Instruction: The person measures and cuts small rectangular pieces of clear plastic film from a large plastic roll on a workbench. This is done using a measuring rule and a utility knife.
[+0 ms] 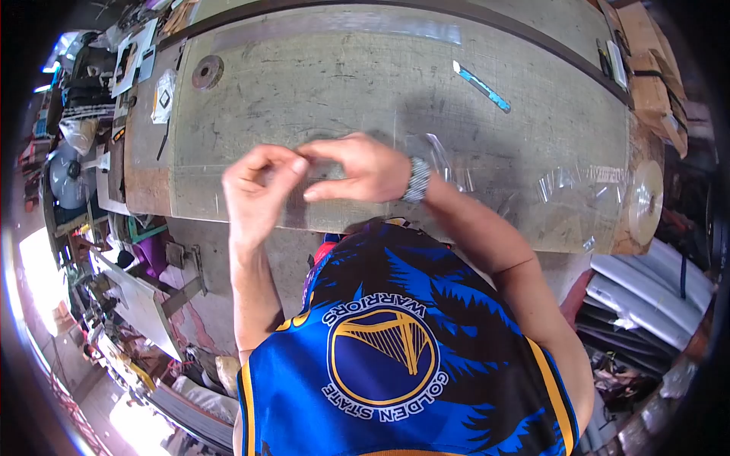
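My left hand (262,190) is raised over the front edge of the worktable, thumb and forefinger pinched together; anything thin or clear between them cannot be made out. Close beside it, my right hand (357,171) has its thumb spread away from its stretched fingers. Its fingertips reach to the left hand's pinch, touching or nearly so. A grey woven band (418,180) circles the right wrist. Bent clear plastic strips (439,159) lie on the table just past that wrist. Farther back rests a blue cutter knife (483,87).
On the worktable (319,83) lie a round brown disc (207,72), a small plastic bag (163,96) and a long clear strip (342,27). More clear plastic pieces (566,190) and a clear roll (645,201) are at the right. A dark metal bar (517,30) crosses the back.
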Motion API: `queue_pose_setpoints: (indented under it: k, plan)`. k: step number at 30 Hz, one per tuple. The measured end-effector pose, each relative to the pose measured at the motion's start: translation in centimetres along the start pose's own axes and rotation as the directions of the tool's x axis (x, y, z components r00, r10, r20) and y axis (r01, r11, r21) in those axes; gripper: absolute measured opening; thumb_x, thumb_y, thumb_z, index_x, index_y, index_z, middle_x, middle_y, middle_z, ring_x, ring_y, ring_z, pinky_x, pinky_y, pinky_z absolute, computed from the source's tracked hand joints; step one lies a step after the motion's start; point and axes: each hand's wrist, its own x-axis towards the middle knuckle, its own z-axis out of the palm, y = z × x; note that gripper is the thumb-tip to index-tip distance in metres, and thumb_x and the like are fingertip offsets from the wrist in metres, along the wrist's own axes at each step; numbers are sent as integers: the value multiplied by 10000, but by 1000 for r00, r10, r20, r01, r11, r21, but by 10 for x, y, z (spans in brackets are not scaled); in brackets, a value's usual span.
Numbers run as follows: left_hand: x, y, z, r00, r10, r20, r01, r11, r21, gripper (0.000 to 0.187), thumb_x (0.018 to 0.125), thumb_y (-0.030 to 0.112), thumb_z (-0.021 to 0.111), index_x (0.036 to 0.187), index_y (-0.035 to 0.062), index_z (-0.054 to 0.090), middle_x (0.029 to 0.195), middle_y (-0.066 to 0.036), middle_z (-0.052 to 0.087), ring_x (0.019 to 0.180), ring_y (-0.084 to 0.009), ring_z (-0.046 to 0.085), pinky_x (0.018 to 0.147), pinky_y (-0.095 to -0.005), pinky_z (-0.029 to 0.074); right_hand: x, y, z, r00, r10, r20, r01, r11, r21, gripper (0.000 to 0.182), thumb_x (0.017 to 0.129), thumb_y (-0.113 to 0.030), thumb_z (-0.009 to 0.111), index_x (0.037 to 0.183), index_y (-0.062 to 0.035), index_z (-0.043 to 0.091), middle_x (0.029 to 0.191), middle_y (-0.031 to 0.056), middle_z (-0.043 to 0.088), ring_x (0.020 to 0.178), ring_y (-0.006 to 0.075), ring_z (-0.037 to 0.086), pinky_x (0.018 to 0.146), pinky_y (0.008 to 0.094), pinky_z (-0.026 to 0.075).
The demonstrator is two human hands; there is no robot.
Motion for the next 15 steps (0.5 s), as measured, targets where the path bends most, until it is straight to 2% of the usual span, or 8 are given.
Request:
queue_pose_setpoints:
  k: [2,4,5,6,9,11,13,15]
  plan:
    - [12,5,-5,997,26,-69,-31,998,-63,65,935,91,704,943,28,691,822,-1,642,770,-93,582,731,-243,452,2,3,7,979,201,19,-200,954,223,353,936,-217,718,1182,29,658,1077,112,748,1003,190,714,894,307,544]
    - [17,-21,-53,987,106,-121,-128,973,-194,88,955,104,681,970,19,697,833,-13,649,760,-98,579,707,-256,458,-14,12,13,948,299,109,-318,869,378,299,944,-179,704,1148,35,665,1023,95,745,945,159,705,859,300,549]
    - [22,-30,-72,980,61,-188,-101,973,-210,97,963,108,672,987,18,699,840,-21,655,757,-99,587,704,-251,465,-20,17,9,928,334,163,-371,807,459,272,947,-160,697,1131,38,668,996,87,744,916,143,701,842,296,552]
    - [26,-42,-98,973,-1,-233,-73,949,-308,109,967,120,672,1009,23,700,846,-27,659,755,-101,595,706,-242,471,-26,12,-2,914,350,204,-401,851,339,229,956,-138,681,1109,32,676,949,71,733,859,123,686,801,295,556]
    - [29,-77,-157,953,-88,-290,-59,884,-464,158,949,162,708,1006,17,684,797,-33,627,716,-128,578,673,-272,461,-46,14,-19,816,468,338,-576,698,425,212,925,-136,686,1071,18,687,915,68,740,796,119,689,758,279,562]
    - [28,-110,-194,936,-140,-324,-29,885,-465,173,945,164,712,1023,13,679,805,-39,625,723,-134,576,670,-276,457,-53,9,-25,774,561,294,-633,676,379,206,915,-135,703,1072,-2,691,904,43,734,788,95,674,729,268,553]
    - [24,-140,-224,898,-206,-390,5,889,-457,187,936,171,721,1018,8,677,809,-49,626,714,-143,572,661,-285,453,-48,-4,-32,678,666,312,-730,660,177,259,881,-118,761,1096,3,682,903,23,717,781,88,646,668,270,535]
    - [23,-172,-251,866,-300,-401,66,862,-503,192,929,170,724,1017,8,669,807,-61,630,684,-150,567,630,-300,456,-47,-6,-27,654,677,337,-755,613,232,261,864,-139,788,1065,-5,689,885,5,706,773,86,634,685,263,521]
